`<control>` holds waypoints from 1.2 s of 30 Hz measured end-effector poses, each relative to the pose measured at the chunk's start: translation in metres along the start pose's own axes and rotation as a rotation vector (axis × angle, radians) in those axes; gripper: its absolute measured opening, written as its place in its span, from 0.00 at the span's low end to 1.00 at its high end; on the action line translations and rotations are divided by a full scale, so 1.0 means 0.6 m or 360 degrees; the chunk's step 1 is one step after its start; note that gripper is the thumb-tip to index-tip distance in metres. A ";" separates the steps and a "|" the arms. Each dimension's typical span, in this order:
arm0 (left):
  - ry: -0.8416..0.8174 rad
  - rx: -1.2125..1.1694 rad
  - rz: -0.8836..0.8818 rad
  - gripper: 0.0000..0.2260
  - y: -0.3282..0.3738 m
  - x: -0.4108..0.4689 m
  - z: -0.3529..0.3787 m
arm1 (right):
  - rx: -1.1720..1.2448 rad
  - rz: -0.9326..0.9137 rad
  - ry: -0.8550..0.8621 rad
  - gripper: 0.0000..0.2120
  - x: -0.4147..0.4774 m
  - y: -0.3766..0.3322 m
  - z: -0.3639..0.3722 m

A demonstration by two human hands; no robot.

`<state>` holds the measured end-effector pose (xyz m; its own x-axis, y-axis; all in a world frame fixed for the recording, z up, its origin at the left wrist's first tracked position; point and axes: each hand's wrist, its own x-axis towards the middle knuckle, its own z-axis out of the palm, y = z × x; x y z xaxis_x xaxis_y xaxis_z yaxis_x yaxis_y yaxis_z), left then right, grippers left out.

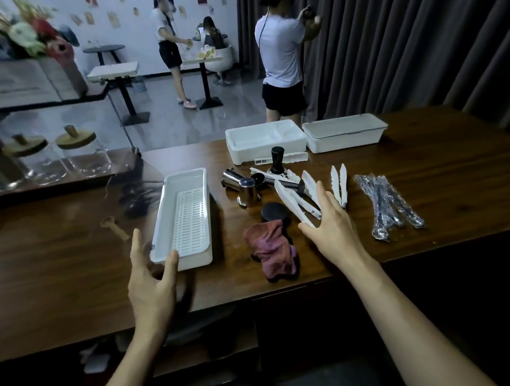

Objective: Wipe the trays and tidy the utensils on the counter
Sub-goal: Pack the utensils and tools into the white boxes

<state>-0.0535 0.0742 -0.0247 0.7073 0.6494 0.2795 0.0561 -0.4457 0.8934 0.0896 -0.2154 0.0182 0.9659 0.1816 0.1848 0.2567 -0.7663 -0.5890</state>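
A white slotted tray [186, 215] lies lengthwise on the dark wooden counter [425, 158]. My left hand [153, 276] is at the tray's near end, thumb on the rim, fingers spread beside its left corner. A crumpled pink cloth [273, 248] lies to the tray's right, near the counter edge. My right hand [330, 230] hovers open over the near ends of white plastic tongs [296, 202], fingers straight. More white tongs [339, 184], steel jiggers [241, 184], a black tamper [277, 160] and a black round lid [274, 212] lie scattered behind.
Wrapped metal spoons [389, 205] lie at the right. Two white boxes stand at the back: an open one [264, 140] and a lidded one [344, 132]. A wooden opener [115, 228] lies left of the tray. Glass jars [81, 155] stand at far left. People stand beyond the counter.
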 end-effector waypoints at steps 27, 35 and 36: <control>-0.0047 -0.0058 -0.0238 0.31 -0.002 0.057 -0.053 | 0.0189 -0.1212 -0.0723 0.24 0.167 -0.205 0.155; -0.0269 -0.0157 -0.0219 0.33 -0.017 0.100 -0.086 | -0.0011 -0.1096 -0.1274 0.27 0.183 -0.249 0.192; -0.0285 -0.0171 -0.0194 0.33 -0.020 0.106 -0.089 | -0.0025 -0.1029 -0.1383 0.26 0.181 -0.251 0.198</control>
<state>-0.0467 0.1537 0.0007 0.8141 0.5704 0.1090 0.0804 -0.2965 0.9516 0.1597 -0.0074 0.0335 0.3435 0.9240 -0.1678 0.7318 -0.3754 -0.5688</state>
